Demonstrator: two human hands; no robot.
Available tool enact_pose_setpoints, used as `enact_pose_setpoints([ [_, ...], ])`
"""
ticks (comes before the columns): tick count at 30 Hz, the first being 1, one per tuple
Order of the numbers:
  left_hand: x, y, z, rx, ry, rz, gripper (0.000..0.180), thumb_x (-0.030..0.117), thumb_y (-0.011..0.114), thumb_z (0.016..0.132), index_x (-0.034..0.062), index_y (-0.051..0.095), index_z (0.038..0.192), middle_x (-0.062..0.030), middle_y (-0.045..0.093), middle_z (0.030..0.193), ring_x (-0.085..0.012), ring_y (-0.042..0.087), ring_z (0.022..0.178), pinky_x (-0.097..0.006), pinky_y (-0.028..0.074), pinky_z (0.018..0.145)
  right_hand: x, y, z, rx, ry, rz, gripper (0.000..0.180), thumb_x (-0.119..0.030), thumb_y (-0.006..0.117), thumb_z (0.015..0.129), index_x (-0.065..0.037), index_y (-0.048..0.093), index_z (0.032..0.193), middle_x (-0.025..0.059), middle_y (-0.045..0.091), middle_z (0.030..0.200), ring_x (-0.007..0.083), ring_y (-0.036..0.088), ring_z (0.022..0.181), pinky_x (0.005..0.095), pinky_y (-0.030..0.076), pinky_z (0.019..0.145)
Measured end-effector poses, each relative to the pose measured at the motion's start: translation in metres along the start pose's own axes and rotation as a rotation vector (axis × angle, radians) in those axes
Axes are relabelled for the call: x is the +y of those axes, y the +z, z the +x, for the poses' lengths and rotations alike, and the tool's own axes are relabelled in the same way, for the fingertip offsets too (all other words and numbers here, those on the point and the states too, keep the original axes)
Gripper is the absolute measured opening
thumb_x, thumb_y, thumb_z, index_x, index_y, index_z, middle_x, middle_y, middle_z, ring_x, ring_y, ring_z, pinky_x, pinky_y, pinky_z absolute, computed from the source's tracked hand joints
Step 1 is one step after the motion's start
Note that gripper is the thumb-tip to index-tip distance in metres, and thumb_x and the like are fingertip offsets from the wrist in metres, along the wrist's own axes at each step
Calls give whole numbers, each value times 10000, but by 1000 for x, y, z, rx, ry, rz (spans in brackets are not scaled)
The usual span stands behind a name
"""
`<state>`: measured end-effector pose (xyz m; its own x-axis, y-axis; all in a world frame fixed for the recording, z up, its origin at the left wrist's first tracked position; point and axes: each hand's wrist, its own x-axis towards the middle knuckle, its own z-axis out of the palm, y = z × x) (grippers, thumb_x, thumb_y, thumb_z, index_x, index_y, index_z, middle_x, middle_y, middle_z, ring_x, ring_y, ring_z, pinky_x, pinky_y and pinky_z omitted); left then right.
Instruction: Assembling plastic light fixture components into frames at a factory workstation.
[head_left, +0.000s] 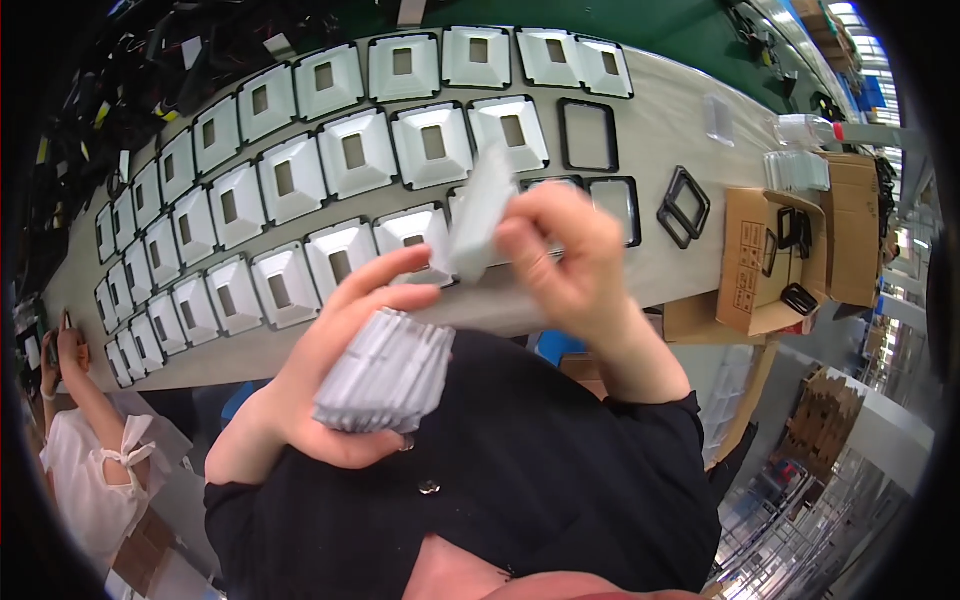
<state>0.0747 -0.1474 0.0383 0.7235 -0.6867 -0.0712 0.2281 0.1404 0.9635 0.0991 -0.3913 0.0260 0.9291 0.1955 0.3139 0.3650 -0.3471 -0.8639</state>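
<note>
**Workbench with reflector rows; both hands occupied with white plates**

The long beige workbench [660,130] spans the view from lower left to upper right. Three rows of white square reflector housings [355,152] in black frames cover most of its surface, laid edge to edge. At the right end of the rows sit three empty black frames [588,135], and two smaller black frames [684,206] lie overlapped just beside them. An open cardboard box [762,262] stands at the right end of the bench and holds further black parts.

The person wears a black top. The left hand [335,385] is closed around a stack of thin white plates [385,372], held against the torso below the bench edge, with its index finger extended upward toward the right hand. The right hand [560,255] is raised above the near edge of the bench and pinches a single white plate [478,212], held tilted on edge above the stack. The hands are near each other.

A second person in a white top [95,470] stands at the lower left.
</note>
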Motion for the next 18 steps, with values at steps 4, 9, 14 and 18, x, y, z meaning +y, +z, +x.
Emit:
enact_pose_setpoints([
  [4, -6, -10, -4, 91, -58, -195, 925, 289, 761, 621, -47, 329, 1367, -206, 292, 1411, -261, 587, 1072, -375, 456, 906, 31, -65, 16, 10, 82, -508, 121, -83, 645, 822, 9, 587, 770, 69, 536, 678, 123, 501, 557, 252, 398, 516],
  [9, -6, -16, -3, 214, -134, -265, 968, 319, 752, 629, -80, 264, 1364, -197, 335, 1392, -249, 610, 1037, -328, 503, 826, 60, -97, 29, -177, 203, -655, 154, -142, 641, 790, -21, 571, 725, 82, 537, 670, 218, 517, 573, 326, 430, 561],
  [14, -6, -15, 2, 269, -158, -265, 970, 316, 759, 614, -78, 269, 1353, -205, 334, 1389, -247, 607, 1043, -316, 525, 817, 74, -98, 43, -267, 207, -638, 161, -148, 633, 787, -16, 570, 720, 85, 534, 663, 228, 519, 590, 336, 431, 575],
  [18, -8, -18, 6, 301, -169, -297, 970, 306, 771, 606, -66, 273, 1351, -193, 362, 1357, -262, 603, 1050, -326, 528, 826, 85, -101, 47, -310, 190, -638, 153, -123, 634, 775, 1, 554, 739, 76, 518, 676, 170, 483, 583, 283, 417, 561],
])
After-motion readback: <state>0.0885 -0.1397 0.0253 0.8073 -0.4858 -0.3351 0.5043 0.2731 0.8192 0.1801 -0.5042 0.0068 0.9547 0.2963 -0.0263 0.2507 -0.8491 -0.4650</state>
